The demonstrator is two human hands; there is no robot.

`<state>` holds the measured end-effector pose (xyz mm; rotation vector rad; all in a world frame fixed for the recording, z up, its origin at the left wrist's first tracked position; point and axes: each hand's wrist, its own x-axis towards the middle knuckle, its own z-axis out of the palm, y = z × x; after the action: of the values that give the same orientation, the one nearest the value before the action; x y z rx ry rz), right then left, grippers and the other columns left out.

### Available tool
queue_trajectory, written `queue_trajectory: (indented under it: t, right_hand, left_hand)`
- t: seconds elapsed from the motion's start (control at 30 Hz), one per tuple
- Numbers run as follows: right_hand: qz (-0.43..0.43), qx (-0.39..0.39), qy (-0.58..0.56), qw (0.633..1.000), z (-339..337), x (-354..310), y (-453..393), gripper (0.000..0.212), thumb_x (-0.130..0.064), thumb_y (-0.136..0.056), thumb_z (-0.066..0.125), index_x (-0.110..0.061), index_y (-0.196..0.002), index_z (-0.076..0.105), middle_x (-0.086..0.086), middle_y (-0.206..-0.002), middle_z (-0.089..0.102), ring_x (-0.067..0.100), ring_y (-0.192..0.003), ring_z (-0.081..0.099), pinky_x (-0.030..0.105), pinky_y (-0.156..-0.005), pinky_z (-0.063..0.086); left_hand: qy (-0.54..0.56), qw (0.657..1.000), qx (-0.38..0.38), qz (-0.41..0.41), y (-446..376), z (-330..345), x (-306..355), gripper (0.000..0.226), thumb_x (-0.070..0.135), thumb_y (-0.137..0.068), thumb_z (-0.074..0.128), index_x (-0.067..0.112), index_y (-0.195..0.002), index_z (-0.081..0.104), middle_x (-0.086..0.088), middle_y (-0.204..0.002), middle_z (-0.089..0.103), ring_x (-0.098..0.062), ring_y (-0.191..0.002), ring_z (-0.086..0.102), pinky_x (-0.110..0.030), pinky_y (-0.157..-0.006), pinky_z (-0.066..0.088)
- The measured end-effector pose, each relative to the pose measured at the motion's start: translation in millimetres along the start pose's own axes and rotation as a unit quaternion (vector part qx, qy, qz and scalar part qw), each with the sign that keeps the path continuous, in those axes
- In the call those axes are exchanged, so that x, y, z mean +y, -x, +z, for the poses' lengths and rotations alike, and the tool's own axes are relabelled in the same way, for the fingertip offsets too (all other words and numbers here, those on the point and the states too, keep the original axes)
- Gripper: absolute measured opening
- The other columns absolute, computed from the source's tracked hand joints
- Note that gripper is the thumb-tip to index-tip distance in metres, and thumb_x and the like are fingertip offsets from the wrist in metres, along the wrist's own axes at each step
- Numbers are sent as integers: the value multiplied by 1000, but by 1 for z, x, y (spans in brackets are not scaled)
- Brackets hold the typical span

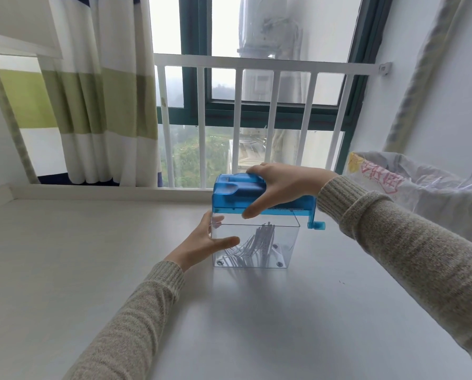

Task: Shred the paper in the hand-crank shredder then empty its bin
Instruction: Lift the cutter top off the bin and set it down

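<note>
- My right hand (281, 185) is gripping the blue shredder top (240, 192), thumb on its near edge, fingers curled over the far side.
- My left hand (202, 242) is clasping the clear bin (256, 242) at its left wall (paper strips (256, 242) are lying inside).
- The crank (315, 224) is sticking out below my right wrist.
- Bare table (119, 270) is spreading left of my left hand; a plastic bag (421, 187) is sitting beyond my right forearm.

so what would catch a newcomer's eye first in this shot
The blue shredder top at mid-table, gripped from above by the right hand, looks raised at its left end off the clear bin. The left hand steadies the bin's left side, white paper strips showing inside. At the far right sits a plastic bag.
</note>
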<state>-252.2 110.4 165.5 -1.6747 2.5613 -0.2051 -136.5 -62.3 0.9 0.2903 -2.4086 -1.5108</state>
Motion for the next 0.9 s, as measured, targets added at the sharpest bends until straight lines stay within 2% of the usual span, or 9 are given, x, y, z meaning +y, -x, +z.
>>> queue_trajectory:
  t: [0.1, 0.23, 0.5, 0.73, 0.8, 0.9]
  right_hand:
    - [1, -3, 2, 1000, -2, -2, 3, 90, -74, -59, 67, -25, -130, 41, -4, -110, 55, 12, -89, 58, 35, -80, 55]
    - [-2, -6, 4, 1000, -4, -5, 8, 87, -74, -60, 67, -24, -127, 43, -4, -108, 56, 12, -87, 58, 34, -79, 55]
    - [3, -6, 3, 1000, -12, -10, 15, 84, -76, -58, 66, -26, -122, 46, -7, -103, 59, 12, -84, 61, 33, -76, 56]
    - [5, -10, -8, 1000, -16, -13, 20, 76, -80, -53, 64, -30, -108, 51, -8, -96, 62, 13, -81, 63, 33, -73, 56]
    - [6, -20, -21, 1000, -17, -14, 22, 76, -81, -52, 64, -30, -107, 52, -8, -96, 63, 13, -81, 64, 34, -74, 57]
    - [0, -35, -52, 998, -20, -18, 25, 74, -80, -52, 64, -31, -106, 55, -8, -96, 66, 13, -81, 67, 34, -74, 59]
  left_hand:
    - [6, 1000, -10, -3, 3, 0, 2, 109, 76, -56, 74, 46, -143, 16, 2, -158, 27, -15, -142, 29, -36, -111, 26]
    - [15, 1000, -20, 0, 8, -3, 4, 124, 75, -54, 75, 40, -150, 6, 2, -162, 15, -11, -145, 19, -29, -108, 20]
    - [24, 1000, 0, 14, 30, -26, 9, 132, 78, -49, 74, 33, -154, 8, 7, -160, 21, -7, -143, 25, -33, -116, 23]
    - [2, 999, 21, 49, 47, -49, 13, 109, 63, -63, 77, 31, -152, 22, 16, -152, 34, 2, -138, 33, -30, -117, 25]
    - [15, 995, 52, 80, 53, -55, 17, 92, 55, -70, 75, 31, -148, 33, 17, -148, 42, 5, -135, 38, -29, -115, 28]
    - [51, 983, 117, 132, 60, -60, 25, 74, 45, -74, 70, 24, -141, 45, 10, -142, 51, 0, -132, 45, -29, -113, 32]
